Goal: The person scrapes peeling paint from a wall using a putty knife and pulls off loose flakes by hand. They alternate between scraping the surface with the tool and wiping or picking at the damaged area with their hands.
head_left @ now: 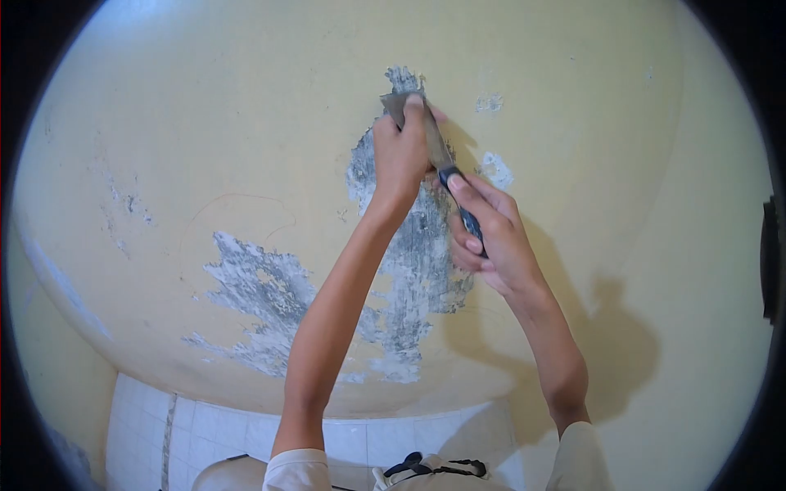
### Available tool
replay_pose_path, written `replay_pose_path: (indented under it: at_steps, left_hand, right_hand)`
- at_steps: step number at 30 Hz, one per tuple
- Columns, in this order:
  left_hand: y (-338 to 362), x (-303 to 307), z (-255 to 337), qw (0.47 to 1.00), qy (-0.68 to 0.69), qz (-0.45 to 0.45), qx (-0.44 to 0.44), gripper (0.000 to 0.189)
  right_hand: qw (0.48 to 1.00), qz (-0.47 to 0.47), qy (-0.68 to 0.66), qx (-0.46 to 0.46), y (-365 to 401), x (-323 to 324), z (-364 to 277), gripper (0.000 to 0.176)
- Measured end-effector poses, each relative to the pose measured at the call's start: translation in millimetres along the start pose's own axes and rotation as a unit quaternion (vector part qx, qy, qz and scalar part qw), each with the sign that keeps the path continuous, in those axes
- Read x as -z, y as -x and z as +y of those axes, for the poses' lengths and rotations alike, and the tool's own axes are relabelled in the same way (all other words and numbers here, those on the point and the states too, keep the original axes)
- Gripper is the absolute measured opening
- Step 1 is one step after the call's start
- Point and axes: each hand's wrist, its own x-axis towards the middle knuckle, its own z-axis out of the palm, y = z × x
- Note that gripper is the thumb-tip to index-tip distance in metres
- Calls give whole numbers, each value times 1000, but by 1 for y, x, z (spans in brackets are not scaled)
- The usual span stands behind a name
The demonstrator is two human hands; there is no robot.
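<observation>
A paint scraper with a metal blade and a dark handle is held against the yellow wall, its wide end at the top of a grey bare patch. My right hand is wrapped around the handle. Higher up, my left hand grips the blade near its wide end, thumb pressed on the metal. Part of the blade and some left fingers are hidden behind that hand. Ragged yellow paint borders the patch where the blade's edge touches.
Another stripped patch lies lower left on the wall. Small chipped spots show right of my hands. White tiles run below the wall. A dark object stands at the far right edge.
</observation>
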Motion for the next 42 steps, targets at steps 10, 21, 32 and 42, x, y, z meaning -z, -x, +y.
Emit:
replay_pose_path:
  at_steps: [10,21,32,42]
  left_hand:
    - [-9,-9,20,999,26,-14,17,40]
    - [137,120,-44,980,71,112,150,33]
    - [341,215,-99,922,-123,158,332,44]
    - [375,244,-85,909,-109,169,366,48]
  right_hand:
    - [999,34,-25,3,0,-12,-9,29]
    - [687,183,531,461,-56,1,-19,18]
    - [543,169,631,528,-117,-3,-31,11]
    - [452,113,734,494,-124,-7,-56,11]
